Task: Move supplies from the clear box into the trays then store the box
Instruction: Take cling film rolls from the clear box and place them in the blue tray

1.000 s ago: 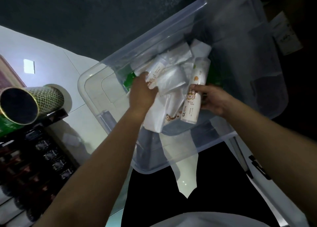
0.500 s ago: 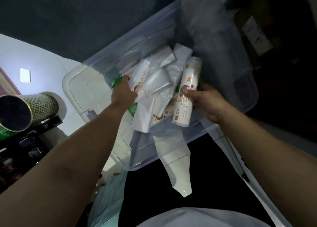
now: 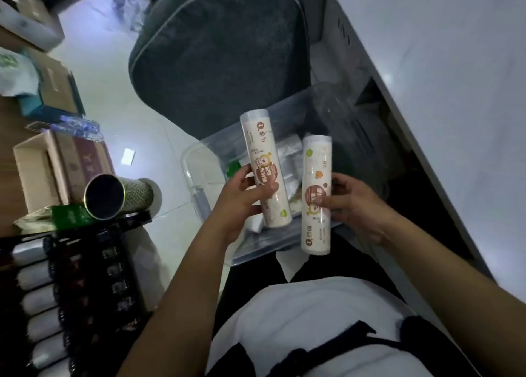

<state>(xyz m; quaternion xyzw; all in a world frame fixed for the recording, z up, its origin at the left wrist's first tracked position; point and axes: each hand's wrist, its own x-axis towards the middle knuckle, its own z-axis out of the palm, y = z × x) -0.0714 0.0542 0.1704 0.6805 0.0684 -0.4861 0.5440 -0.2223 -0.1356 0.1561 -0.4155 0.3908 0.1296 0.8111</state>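
Note:
The clear box (image 3: 196,177) rests on my lap, with white packets (image 3: 287,160) and something green still inside. My left hand (image 3: 242,203) grips a white printed roll (image 3: 264,160), held above the box and tilted slightly left. A second white roll (image 3: 316,177) stands nearly upright in my right hand (image 3: 350,203), over the box's right side. At the lower left a black wire tray (image 3: 85,262) holds a row of white rolls.
A dark grey chair cushion (image 3: 222,49) sits just beyond the box. A patterned tube with a gold rim (image 3: 119,197) lies on the rack at left, beside cardboard boxes (image 3: 57,165). A grey desk edge (image 3: 398,106) runs down the right. The floor is white tile.
Both hands have come up out of the box, each holding a roll. The view has pulled back and tilted up, bringing the chair and the rack into sight.

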